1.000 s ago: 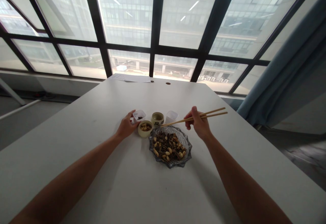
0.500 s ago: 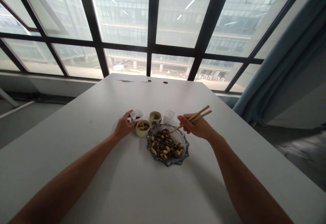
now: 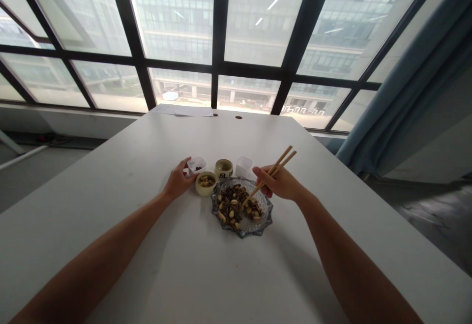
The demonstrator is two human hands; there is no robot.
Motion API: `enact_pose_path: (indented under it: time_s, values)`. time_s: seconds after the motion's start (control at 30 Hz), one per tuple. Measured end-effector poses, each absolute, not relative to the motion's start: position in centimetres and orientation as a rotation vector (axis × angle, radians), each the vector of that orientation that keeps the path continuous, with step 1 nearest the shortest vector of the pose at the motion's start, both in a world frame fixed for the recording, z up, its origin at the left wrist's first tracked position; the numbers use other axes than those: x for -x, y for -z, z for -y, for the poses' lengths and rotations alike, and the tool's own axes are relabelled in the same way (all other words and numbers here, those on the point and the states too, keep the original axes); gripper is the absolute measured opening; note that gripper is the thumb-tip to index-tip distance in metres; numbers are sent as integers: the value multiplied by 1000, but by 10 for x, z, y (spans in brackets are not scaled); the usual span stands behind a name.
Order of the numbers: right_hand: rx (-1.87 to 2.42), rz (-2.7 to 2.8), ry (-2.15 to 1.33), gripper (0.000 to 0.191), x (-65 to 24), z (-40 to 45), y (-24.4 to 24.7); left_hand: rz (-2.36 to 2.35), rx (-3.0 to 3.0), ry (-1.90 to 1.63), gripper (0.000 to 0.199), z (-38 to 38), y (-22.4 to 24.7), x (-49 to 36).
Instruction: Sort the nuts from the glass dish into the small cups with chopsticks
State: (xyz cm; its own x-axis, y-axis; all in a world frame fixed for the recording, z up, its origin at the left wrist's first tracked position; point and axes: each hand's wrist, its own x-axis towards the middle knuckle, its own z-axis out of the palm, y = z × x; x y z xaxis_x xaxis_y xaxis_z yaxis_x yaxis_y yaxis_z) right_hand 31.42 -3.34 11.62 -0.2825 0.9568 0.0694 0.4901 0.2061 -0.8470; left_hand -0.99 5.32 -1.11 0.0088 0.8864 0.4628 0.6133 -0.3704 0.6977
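My right hand [image 3: 275,181] grips a pair of wooden chopsticks [image 3: 283,159], whose tips are down in a scalloped glass bowl [image 3: 263,225]. Dark strips and pale nuts fill the left and middle of that bowl, with some at its right. My left hand [image 3: 179,180] holds the side of a small white plastic cup [image 3: 196,165] with a few dark pieces inside. Just in front of it stands a cream cup [image 3: 205,191] of yellowish-brown pieces, close to my left fingers.
Behind the glass bowl stand a cream cup with dark characters [image 3: 223,169] and a clear plastic cup [image 3: 244,165]. Papers [image 3: 180,111] lie at the far edge of the white table [image 3: 206,275]. A blue curtain [image 3: 398,88] hangs at the right.
My right hand has shifted slightly left with the chopsticks, which are now steeper. The food in the glass bowl is spread differently, with bare glass showing at the front. My left hand keeps its hold.
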Motion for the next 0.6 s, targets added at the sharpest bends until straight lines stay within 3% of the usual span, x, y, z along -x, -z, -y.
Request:
enact_pose_path:
  time_s: [0.23, 0.43, 0.6]
  values:
    - [1304, 1728, -799, 64, -322, 34, -125, -1560, -1993, -1279, 73, -52, 9, 9]
    - [1354, 2019, -992, 55, -336, 43, -141, -1570, -1991, -1272, 73, -53, 12, 10]
    - [1400, 2175, -959, 49, -335, 48, -145, -1566, -1994, -1285, 73, -54, 12, 10]
